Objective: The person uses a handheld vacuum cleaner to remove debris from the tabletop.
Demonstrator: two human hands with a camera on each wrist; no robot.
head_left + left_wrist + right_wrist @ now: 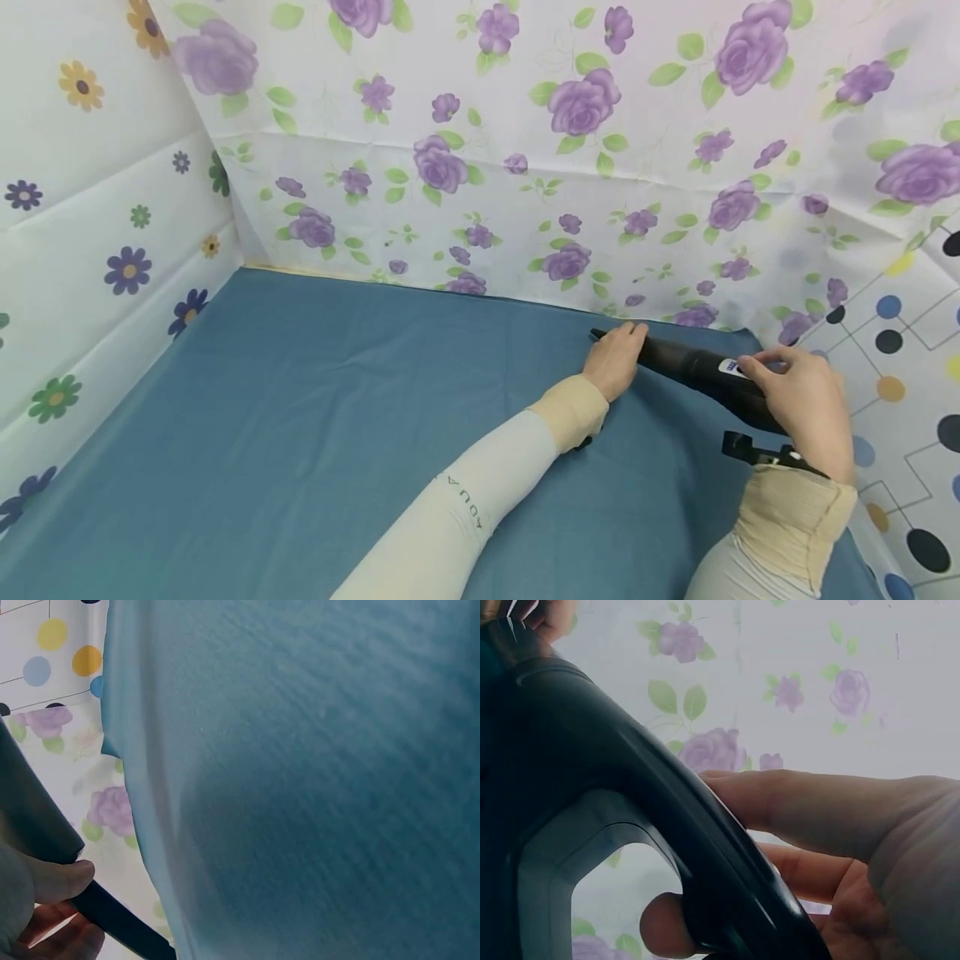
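Observation:
A black handheld vacuum cleaner (686, 367) with a long narrow nozzle (124, 922) is held over the far right part of the blue cloth. My left hand (615, 362) grips the nozzle, its thumb and fingers around it in the left wrist view; the slim tip sticks out past the fingers to the left. At the rear, my right hand (813, 408) holds the looped handle (712, 832), with one finger passing through the loop in the right wrist view. A small white label (733, 367) shows on the body beside the right thumb.
The blue cloth (360, 433) covers the surface up to its back edge. Behind it hangs a sheet with purple roses (442, 167). A daisy-patterned sheet (82, 158) borders the left, a dotted one (892, 387) the right. Wrist straps carry small black mounts.

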